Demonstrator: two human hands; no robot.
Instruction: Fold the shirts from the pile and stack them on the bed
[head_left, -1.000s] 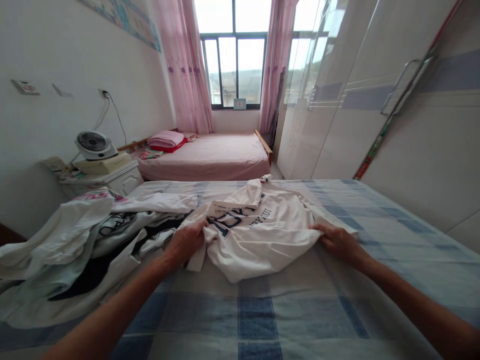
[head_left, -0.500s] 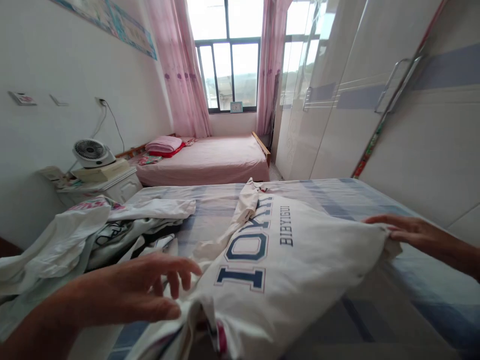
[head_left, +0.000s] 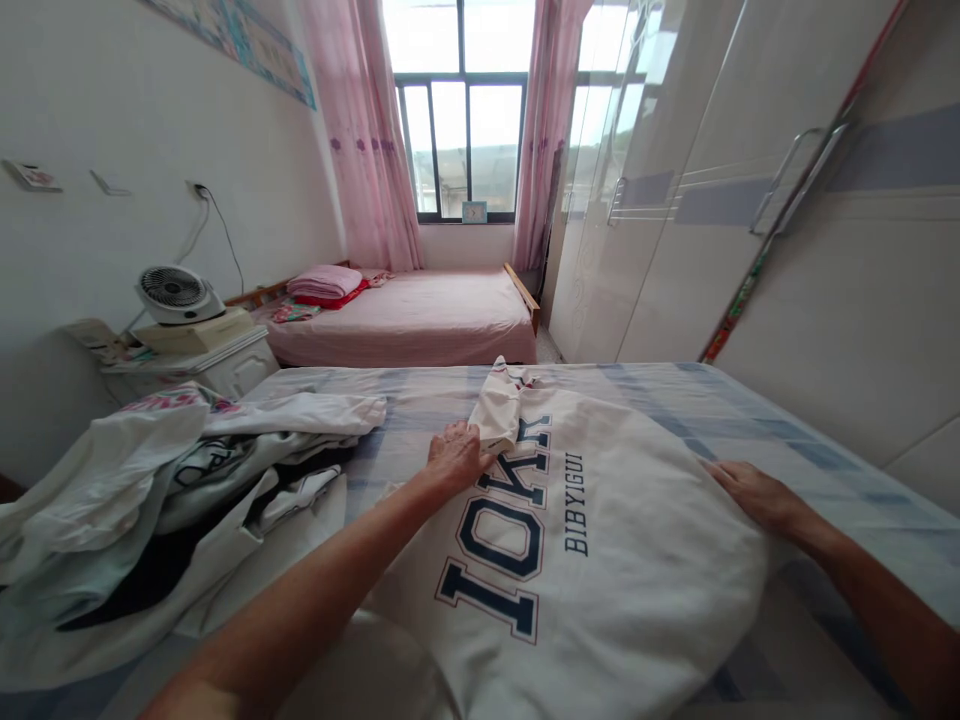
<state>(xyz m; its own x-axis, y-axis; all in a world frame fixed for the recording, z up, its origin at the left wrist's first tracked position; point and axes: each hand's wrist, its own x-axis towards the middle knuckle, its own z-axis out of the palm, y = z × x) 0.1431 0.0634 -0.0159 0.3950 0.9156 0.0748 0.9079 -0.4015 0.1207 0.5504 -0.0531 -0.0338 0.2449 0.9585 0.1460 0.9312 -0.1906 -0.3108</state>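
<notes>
Receives daylight from the window (head_left: 495,130), almost burnt white in its panes. Carries glare on the glossy wardrobe (head_left: 697,260). Looks dim in the lower corners, with soft shadow beside the shirt (head_left: 630,580). Stretches strongly toward the edges.

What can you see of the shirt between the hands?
The shirt is white, soft-looking cloth with large dark outlined letters and smaller "BIBYIGUI", both running sideways. It lies spread on the bed, slightly rumpled, a far corner showing red trim. The left hand touches its far-left folded part, the right hand its right edge.
</notes>
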